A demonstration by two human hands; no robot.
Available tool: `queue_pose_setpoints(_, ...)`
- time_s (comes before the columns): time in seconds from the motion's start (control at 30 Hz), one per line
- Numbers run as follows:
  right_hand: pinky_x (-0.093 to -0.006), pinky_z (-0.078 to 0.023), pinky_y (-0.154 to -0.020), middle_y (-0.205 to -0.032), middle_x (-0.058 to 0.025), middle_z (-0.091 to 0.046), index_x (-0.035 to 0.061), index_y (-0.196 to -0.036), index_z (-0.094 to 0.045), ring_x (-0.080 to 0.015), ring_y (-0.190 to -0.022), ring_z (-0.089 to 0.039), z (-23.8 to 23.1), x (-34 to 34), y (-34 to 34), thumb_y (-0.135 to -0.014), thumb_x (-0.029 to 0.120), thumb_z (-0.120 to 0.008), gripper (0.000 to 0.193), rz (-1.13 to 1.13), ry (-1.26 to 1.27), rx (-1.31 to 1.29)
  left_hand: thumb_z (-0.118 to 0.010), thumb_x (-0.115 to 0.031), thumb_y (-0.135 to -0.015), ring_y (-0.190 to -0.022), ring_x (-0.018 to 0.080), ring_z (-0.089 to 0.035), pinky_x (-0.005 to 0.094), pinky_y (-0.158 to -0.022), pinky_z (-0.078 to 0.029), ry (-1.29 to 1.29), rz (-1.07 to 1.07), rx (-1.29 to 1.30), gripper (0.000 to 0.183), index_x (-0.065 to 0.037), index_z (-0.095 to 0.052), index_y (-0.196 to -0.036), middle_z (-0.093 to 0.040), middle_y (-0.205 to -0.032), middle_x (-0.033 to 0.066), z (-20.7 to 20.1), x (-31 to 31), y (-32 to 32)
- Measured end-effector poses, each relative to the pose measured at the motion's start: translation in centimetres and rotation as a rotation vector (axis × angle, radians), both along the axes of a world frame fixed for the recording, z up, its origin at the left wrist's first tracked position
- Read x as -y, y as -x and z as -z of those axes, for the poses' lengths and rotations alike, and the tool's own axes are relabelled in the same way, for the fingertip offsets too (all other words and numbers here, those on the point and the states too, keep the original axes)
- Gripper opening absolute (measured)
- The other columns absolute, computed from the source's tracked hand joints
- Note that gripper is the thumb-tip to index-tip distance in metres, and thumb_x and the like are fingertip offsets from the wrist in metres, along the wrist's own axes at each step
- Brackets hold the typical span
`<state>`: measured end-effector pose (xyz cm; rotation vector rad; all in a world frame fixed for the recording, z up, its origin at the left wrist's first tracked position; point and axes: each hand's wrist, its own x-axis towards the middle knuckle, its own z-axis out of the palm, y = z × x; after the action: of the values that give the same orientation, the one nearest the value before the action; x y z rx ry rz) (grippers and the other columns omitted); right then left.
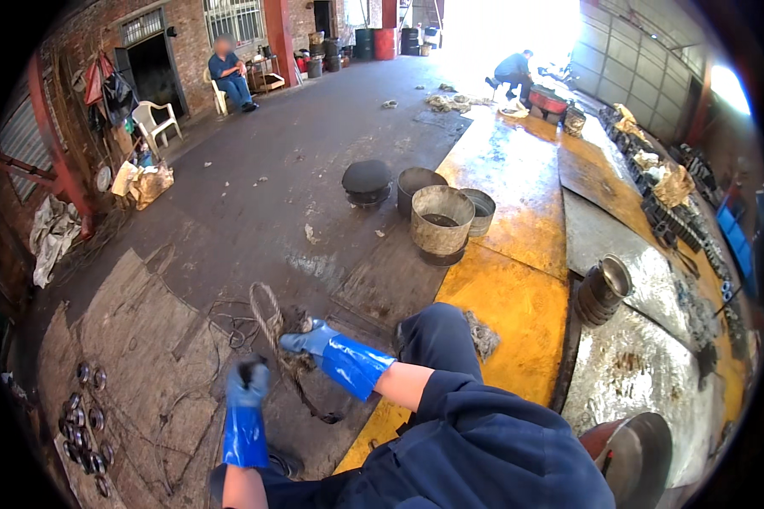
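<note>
The site is an industrial workshop, identified by its brick wall (187, 61), red drum (384, 44), yellow floor plates (508, 288) and metal rings (81, 437).

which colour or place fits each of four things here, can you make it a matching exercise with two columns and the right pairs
Column one
1. right glove cuff
2. metal rings
3. twisted rope
4. unoccupied chair

Column two
A. white
B. at the right hand
C. bright blue
D. clustered at the picture's lower left

Right pairs: 1-C, 2-D, 3-B, 4-A
</note>
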<state>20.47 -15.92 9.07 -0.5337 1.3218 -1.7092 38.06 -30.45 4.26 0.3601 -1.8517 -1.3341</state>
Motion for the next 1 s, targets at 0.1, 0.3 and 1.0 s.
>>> queue_pose_setpoints(0.1, -0.0303, -0.053, -0.079, -0.097, -0.0002, -0.07, 0.0078, -0.11, -0.071, -0.0117, -0.087, -0.064, -1.1, 1.0, -0.1, -0.082, 0.008, -0.08, 0.029, 0.053, 0.054, 0.121, -0.058, -0.017, -0.093, -0.075, 0.0237, -0.067, 0.0337, -0.067, -0.051, -0.363, 0.114, 0.12, 0.022, 0.0, -0.07, -0.102, -0.071, -0.086, 0.0098, 2.6, -4.6, -0.5)
queue_pose_setpoints(0.3, -0.03, -0.053, -0.078, -0.096, 0.0003, -0.07, 0.0064, -0.107, -0.07, -0.0114, -0.085, -0.064, -1.8, 4.3, -1.3, -0.085, 0.01, -0.078, 0.024, 0.133, 0.056, 0.129, -0.055, -0.016, -0.096, -0.07, 0.0179, -0.06, 0.0348, -0.063, -0.048, -0.075, -0.066, 0.309, 0.018, -0.002, -0.066, -0.093, -0.066, -0.081, 0.0096, 3.7, -4.0, -1.4)
queue_pose_setpoints(1.0, -0.0438, -0.059, -0.071, -0.088, -0.0087, -0.074, 0.0143, -0.096, -0.075, -0.0323, -0.089, -0.072, -11.9, 8.2, -6.0, -0.074, 0.013, -0.073, 0.022, -1.05, -0.511, -2.201, -0.061, -0.023, -0.096, -0.085, 0.0217, -0.067, 0.0357, -0.073, -0.053, -0.269, 0.011, 0.384, 0.024, -0.003, -0.065, -0.11, -0.068, -0.094, 0.0119, 9.2, -3.0, 1.7)
